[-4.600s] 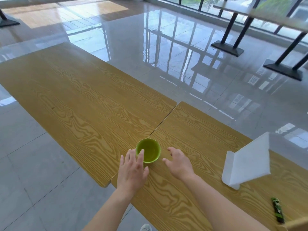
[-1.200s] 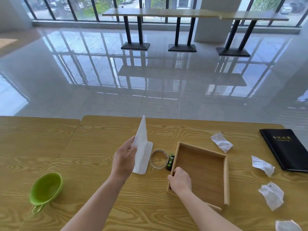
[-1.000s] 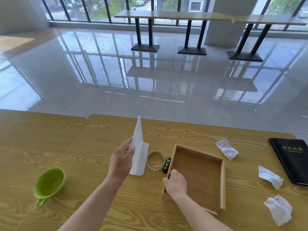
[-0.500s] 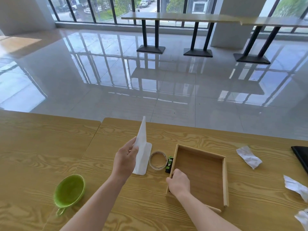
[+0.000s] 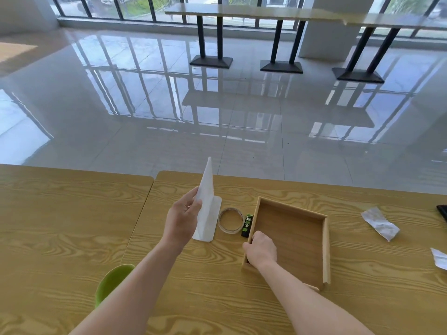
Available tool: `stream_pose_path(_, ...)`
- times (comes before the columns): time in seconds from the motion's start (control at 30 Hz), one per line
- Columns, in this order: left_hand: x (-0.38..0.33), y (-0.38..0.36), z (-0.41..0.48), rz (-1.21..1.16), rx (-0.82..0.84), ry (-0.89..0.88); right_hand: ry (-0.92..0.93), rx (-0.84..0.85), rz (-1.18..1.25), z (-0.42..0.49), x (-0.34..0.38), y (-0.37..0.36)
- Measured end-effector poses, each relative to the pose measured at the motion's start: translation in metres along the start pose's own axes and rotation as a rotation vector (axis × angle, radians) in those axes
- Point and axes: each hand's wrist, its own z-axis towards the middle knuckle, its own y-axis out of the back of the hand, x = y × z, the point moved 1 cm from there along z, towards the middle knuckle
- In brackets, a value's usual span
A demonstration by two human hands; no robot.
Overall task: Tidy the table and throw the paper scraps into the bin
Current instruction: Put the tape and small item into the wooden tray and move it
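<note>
My left hand [image 5: 182, 220] grips the upright panel of a white L-shaped stand [image 5: 207, 201] that rests on the wooden table [image 5: 72, 213]. My right hand [image 5: 261, 249] holds the near left rim of an open wooden tray [image 5: 290, 238], which is empty. Two crumpled paper scraps lie to the right: one [image 5: 379, 223] beyond the tray, another [image 5: 439, 257] cut off by the frame's edge. No bin is in view.
A clear tape ring [image 5: 230, 220] and a small green-black tube [image 5: 246, 225] lie between the stand and the tray. A green bowl [image 5: 108, 281] sits near my left forearm. A black folder corner [image 5: 442, 210] shows at far right. Tall tables stand beyond.
Earlier both hands were at the green bowl; since then they took hold of the stand and the tray. Over the last second the view has shifted left, with the hands keeping their grips.
</note>
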Motion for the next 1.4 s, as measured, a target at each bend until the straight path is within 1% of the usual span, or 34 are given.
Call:
stream_pose_path(0.33,-0.007,0.012,0.022,-0.048,-0.064,0.043,0.06,0.052,0.018,0.018,0.021,-0.009)
stream_pose_path(0.57,-0.005,0.015,0.025,-0.041,-0.103,0.027,0.121,0.124,0.003,0.027,0.02,-0.004)
stream_pose_path(0.67,0.001,0.015,0.021,-0.003,-0.181,-0.009,0.148,0.07,-0.012,0.028,0.017,0.009)
stream_pose_path(0.73,0.003,0.014,0.017,0.058,-0.237,-0.062,0.177,0.02,0.036,0.032,0.024,0.024)
stream_pose_path(0.87,0.003,0.013,0.008,0.147,-0.339,-0.124,0.278,0.068,0.197,0.044,0.074,0.056)
stream_pose_path(0.97,0.003,0.012,0.003,0.124,-0.345,-0.145,0.402,0.092,0.263,0.052,0.131,0.074)
stream_pose_path(1.03,0.002,0.011,0.002,0.092,-0.336,-0.127,0.471,0.113,0.31,0.055,0.167,0.08)
stream_pose_path(1.13,0.003,0.011,0.002,0.071,-0.346,-0.117,0.543,0.139,0.291,0.06,0.213,0.085)
stream_pose_path(1.3,0.004,0.013,0.002,0.103,-0.377,-0.153,0.503,0.191,0.202,0.075,0.242,0.078)
stream_pose_path(1.4,0.006,0.022,0.003,0.124,-0.378,-0.175,0.484,0.187,0.25,0.079,0.246,0.068)
